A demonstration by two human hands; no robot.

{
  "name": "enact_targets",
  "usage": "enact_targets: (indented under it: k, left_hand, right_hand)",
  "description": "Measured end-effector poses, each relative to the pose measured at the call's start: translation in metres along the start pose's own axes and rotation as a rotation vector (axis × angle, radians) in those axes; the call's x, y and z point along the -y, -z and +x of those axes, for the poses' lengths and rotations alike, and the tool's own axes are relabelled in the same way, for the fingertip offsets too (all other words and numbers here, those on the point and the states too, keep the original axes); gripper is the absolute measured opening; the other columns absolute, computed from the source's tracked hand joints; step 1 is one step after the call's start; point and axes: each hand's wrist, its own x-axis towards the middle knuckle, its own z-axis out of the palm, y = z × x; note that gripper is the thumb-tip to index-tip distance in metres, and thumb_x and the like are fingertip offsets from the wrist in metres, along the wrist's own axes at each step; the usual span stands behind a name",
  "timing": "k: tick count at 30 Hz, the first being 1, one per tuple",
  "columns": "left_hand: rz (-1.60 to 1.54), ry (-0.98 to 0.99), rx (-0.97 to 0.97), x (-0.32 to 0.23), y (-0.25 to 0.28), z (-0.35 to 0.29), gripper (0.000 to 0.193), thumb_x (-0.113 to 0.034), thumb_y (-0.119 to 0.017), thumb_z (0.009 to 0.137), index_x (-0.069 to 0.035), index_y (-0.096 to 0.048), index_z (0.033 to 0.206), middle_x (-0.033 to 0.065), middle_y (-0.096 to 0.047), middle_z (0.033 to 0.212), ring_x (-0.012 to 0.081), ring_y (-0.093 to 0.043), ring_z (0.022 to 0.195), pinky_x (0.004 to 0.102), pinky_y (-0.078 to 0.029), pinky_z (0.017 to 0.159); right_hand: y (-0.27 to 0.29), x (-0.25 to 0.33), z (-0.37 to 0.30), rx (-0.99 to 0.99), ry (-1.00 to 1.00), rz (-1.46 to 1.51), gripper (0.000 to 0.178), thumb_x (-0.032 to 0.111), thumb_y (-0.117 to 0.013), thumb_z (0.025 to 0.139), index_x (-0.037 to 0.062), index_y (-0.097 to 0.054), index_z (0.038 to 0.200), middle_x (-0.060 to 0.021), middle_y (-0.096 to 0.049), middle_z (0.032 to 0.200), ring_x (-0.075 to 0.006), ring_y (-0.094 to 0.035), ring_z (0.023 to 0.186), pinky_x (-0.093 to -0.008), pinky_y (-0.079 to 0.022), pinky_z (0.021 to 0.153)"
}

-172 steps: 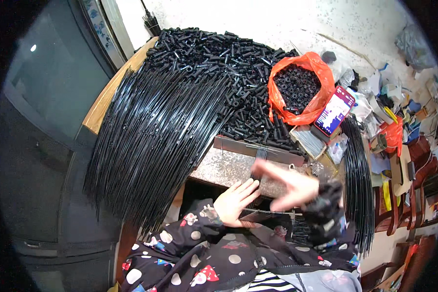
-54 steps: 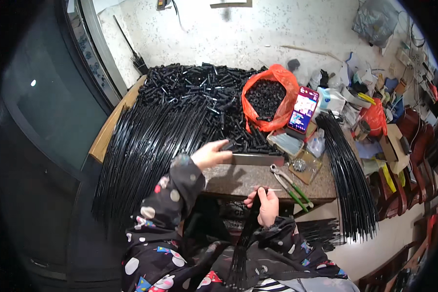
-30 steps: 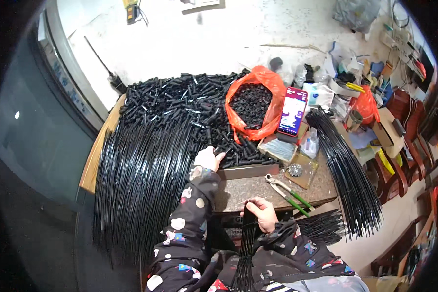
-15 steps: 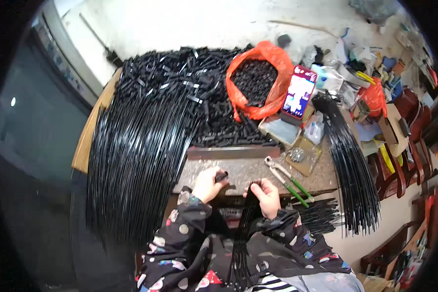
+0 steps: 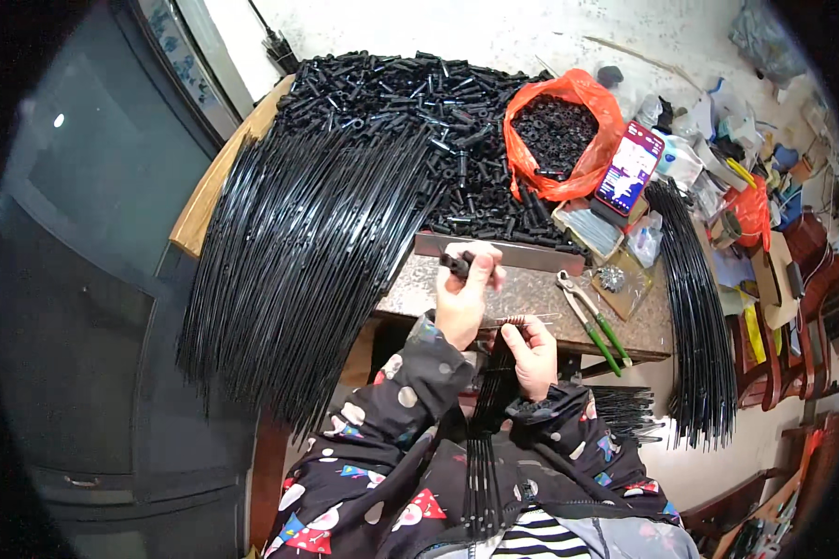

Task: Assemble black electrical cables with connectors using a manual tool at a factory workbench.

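Observation:
My left hand (image 5: 464, 303) is closed around a few short black tubes (image 5: 455, 265), whose open ends face up between thumb and fingers. It is over the front of the metal bar (image 5: 531, 259). Close by on the right, my right hand (image 5: 533, 359) pinches a bunch of thin black rods (image 5: 485, 447) near their top. The rods hang down over my lap. Thin pale wire-like tips (image 5: 522, 322) stick out sideways at the pinched end. Behind the bar lies a large heap of similar black tubes (image 5: 382, 93).
Long black rods (image 5: 298, 279) cover the table's left side, and another bundle (image 5: 694, 317) hangs at the right. Green-handled pincers (image 5: 595, 321) lie right of my hands. A red bag (image 5: 611, 116) of small black parts and a lit phone (image 5: 629, 168) stand behind.
My left hand has moved up and forward to the metal bar, still holding black tubes. My right hand keeps the rods, and pale tips now show there. The whole view has shifted.

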Motion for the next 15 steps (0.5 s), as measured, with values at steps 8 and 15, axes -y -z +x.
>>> enact_targets:
  k: [8,15]
  left_hand:
    - [-0.286,0.709,0.231,-0.001,0.06,-0.036,0.025,-0.001,-0.049,0.069,0.001,-0.046,0.094,0.0049,-0.051,0.08,0.0106,-0.05,0.066,0.02,-0.042,0.06]
    - [-0.47,0.773,0.182,0.006,0.059,-0.036,0.02,-0.001,-0.047,0.071,0.0,-0.047,0.09,0.0093,-0.051,0.087,0.0122,-0.051,0.07,0.0191,-0.043,0.063]
  right_hand:
    - [0.005,-0.002,0.0,0.03,-0.147,0.209,0.009,0.007,-0.046,0.074,0.0011,-0.048,0.081,-0.0021,-0.05,0.073,-0.0074,-0.046,0.066,-0.0192,-0.037,0.061]
    - [-0.012,-0.01,0.001,-0.12,0.098,0.231,0.019,0.0,-0.047,0.071,0.0042,-0.037,0.087,-0.0022,-0.044,0.078,-0.0087,-0.046,0.066,-0.0198,-0.039,0.058]
